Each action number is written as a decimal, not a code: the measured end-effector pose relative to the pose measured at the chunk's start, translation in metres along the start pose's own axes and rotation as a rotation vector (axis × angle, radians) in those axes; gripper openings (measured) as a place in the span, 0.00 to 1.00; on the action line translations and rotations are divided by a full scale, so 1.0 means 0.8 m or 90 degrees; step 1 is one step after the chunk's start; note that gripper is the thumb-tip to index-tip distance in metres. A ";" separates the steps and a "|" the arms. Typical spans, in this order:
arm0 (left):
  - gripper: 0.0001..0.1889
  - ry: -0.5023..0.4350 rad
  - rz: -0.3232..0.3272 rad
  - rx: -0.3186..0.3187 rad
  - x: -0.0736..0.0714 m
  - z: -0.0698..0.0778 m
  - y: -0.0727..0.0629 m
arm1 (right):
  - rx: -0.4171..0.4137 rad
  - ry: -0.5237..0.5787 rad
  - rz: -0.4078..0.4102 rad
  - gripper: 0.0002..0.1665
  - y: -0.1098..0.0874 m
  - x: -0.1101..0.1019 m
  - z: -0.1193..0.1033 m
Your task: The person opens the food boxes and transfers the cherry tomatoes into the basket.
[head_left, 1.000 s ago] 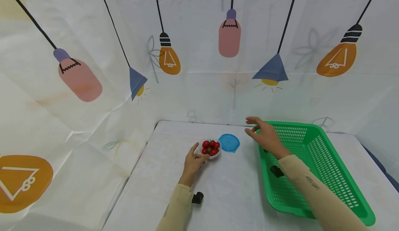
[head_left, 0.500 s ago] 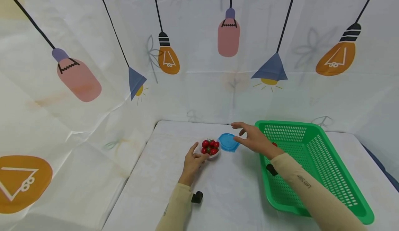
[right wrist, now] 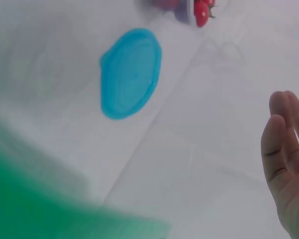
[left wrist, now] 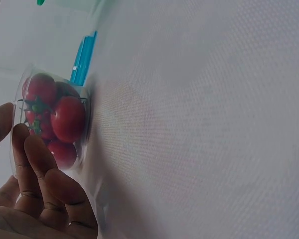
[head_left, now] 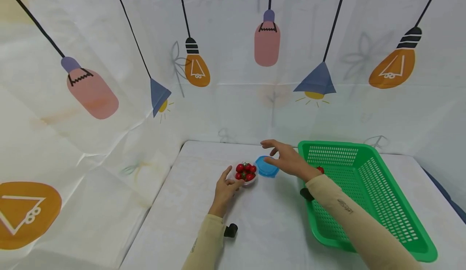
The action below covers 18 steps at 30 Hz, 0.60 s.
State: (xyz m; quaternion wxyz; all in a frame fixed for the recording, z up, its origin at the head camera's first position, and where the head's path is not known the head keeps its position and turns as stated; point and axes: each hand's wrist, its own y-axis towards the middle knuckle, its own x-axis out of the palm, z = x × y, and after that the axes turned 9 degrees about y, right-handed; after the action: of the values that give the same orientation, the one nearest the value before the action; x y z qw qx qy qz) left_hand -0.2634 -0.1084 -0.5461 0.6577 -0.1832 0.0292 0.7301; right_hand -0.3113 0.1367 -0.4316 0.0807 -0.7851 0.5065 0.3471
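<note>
A small clear plastic tub filled with red cherry tomatoes stands on the white table. My left hand holds the tub at its near left side, thumb on one side and fingers on the other. In the left wrist view, fingertips lie against its wall. My right hand hovers in the air over the right part of a blue lid, fingers loosely spread, holding nothing. That lid lies flat beside the tub; the right wrist view shows it apart from the hand.
A large green plastic basket stands on the right of the table, under my right forearm. One red tomato is visible in it near its left wall. A white sheet printed with lamps hangs behind and to the left.
My right hand has moved left from over the basket's edge to above the blue lid, uncovering a tomato in the basket. My left hand and the tub have stayed put.
</note>
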 end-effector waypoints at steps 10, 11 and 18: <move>0.40 -0.002 0.001 0.011 -0.001 0.001 -0.001 | 0.050 0.000 -0.074 0.30 0.018 0.034 0.007; 0.40 -0.003 0.002 0.012 -0.001 0.002 -0.001 | 0.055 -0.002 -0.083 0.30 0.019 0.038 0.008; 0.40 -0.011 -0.003 0.032 -0.002 0.002 -0.001 | 0.092 -0.009 -0.120 0.29 0.025 0.065 0.022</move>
State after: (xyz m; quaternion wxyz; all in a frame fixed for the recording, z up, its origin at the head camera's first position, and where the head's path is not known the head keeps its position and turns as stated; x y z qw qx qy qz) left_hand -0.2631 -0.1098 -0.5442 0.6641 -0.1604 0.0415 0.7291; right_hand -0.3241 0.0972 -0.4726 0.1734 -0.8187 0.4538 0.3062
